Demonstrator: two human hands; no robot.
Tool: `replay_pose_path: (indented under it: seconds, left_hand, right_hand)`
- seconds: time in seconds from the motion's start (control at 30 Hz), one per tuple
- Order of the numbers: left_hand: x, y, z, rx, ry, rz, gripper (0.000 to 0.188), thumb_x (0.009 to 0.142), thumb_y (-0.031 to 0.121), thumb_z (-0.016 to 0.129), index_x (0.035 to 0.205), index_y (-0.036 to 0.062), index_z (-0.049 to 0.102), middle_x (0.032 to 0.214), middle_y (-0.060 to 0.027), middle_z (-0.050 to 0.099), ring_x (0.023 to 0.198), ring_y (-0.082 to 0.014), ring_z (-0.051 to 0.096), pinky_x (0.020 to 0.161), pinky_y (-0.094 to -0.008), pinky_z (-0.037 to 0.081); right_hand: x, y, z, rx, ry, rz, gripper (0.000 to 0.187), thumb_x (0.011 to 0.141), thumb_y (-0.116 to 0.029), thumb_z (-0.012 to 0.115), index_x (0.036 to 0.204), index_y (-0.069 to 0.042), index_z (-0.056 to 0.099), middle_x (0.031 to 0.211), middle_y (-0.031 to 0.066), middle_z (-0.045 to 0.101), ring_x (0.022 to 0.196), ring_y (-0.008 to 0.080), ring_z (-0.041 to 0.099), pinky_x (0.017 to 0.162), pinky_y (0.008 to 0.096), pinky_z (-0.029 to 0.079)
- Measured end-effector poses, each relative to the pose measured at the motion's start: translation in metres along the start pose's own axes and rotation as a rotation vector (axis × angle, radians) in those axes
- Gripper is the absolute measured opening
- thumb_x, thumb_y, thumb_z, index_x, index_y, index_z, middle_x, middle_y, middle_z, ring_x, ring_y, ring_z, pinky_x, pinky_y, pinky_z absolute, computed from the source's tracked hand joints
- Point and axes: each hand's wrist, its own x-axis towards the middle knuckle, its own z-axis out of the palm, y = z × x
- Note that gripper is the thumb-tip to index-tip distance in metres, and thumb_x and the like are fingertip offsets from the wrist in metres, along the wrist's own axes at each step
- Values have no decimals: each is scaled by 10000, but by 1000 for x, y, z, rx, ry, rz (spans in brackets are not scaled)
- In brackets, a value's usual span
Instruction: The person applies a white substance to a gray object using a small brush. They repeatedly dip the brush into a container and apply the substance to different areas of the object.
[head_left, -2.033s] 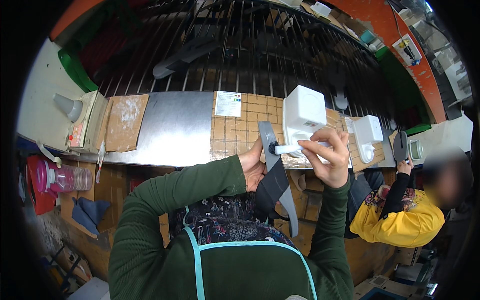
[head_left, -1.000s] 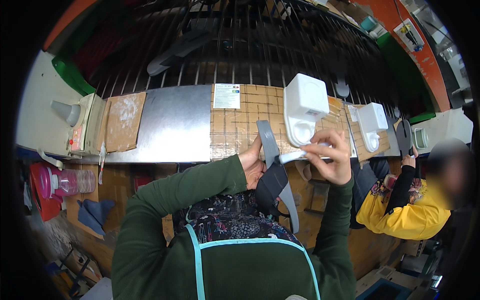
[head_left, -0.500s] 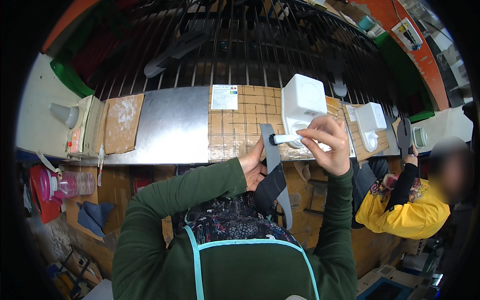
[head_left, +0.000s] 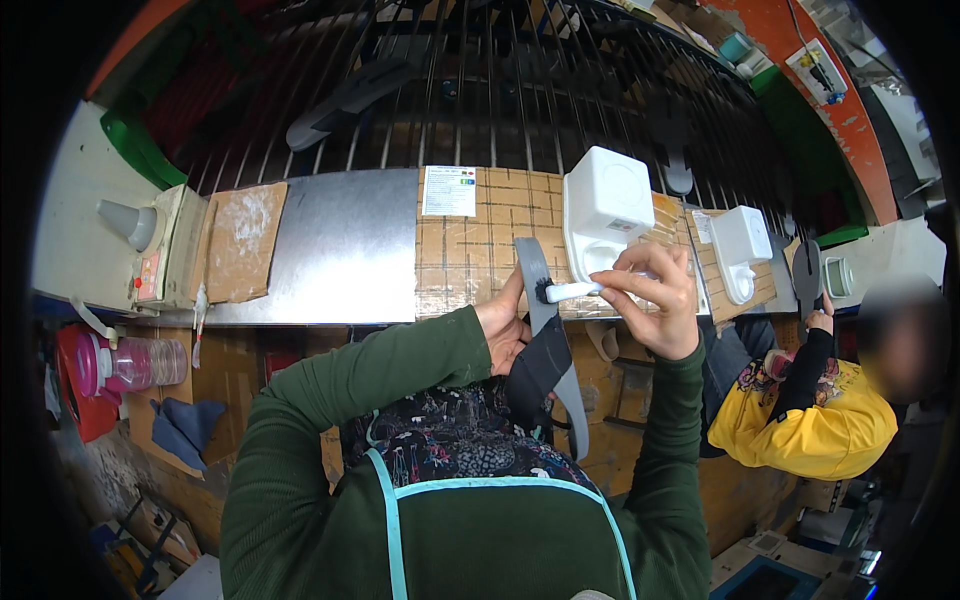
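Note:
My left hand (head_left: 504, 328) grips a slide sandal (head_left: 541, 372) from its left side, over my lap in front of the bench edge. The sandal has a thin grey sole, seen nearly edge-on, and a wide black strap. In my right hand (head_left: 658, 298) a small brush (head_left: 572, 291) with a white handle is pinched between thumb and fingers. Its black bristles touch the grey sole above the strap. Just beyond my right hand stands a white dispenser bottle (head_left: 607, 195) with a small round cup at its base. Part of my left fingers is hidden behind the sandal.
A cardboard mat (head_left: 490, 240) lies on the metal bench (head_left: 345, 240). Beyond runs a rack of metal rods (head_left: 480, 120) carrying a sandal (head_left: 345, 105). To the right, a person in yellow (head_left: 815, 420) sits near a second white dispenser (head_left: 740, 255). A clear jar (head_left: 150, 362) is at left.
The brush has moved slightly down and left along the sole, and my right hand with it. The sandal's upper end has shifted a little left and up.

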Motion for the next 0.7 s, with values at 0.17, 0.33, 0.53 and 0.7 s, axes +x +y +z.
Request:
replay_pose_path:
  seconds: [0.17, 0.33, 0.53, 0.7]
  left_hand:
    - [-1, 2, -2, -87, -36, -18, 1054, 759, 889, 149, 1314, 44, 448, 1220, -207, 572, 1110, -322, 617, 914, -579, 516]
    - [-1, 2, -6, -121, -73, -11, 1036, 780, 869, 164, 1394, 62, 375, 1265, -236, 531, 1148, -376, 585, 923, -648, 477]
    - [0, 4, -10, -178, -105, -29, 1007, 801, 849, 156, 1461, 101, 293, 1288, -240, 506, 1167, -385, 571, 924, -673, 463]
    - [-3, 5, -8, -131, -129, 21, 1000, 803, 846, 158, 1472, 112, 281, 1305, -239, 496, 1196, -379, 553, 927, -673, 461]
  right_hand:
    - [-4, -2, 0, -12, -4, -1, 208, 743, -156, 777, 949, -191, 770, 887, -31, 615, 669, 106, 458, 730, 313, 269]
    - [-7, -6, 0, -14, -6, 18, 223, 719, -139, 785, 936, -184, 772, 873, -25, 621, 696, 117, 472, 718, 312, 287]
    - [-10, -8, -2, -41, -18, 3, 247, 690, -121, 796, 928, -184, 774, 866, -17, 625, 720, 127, 487, 711, 311, 296]
    - [-12, -9, -2, -34, -6, -15, 223, 714, -152, 796, 930, -201, 768, 889, -28, 624, 631, 103, 460, 718, 322, 252]
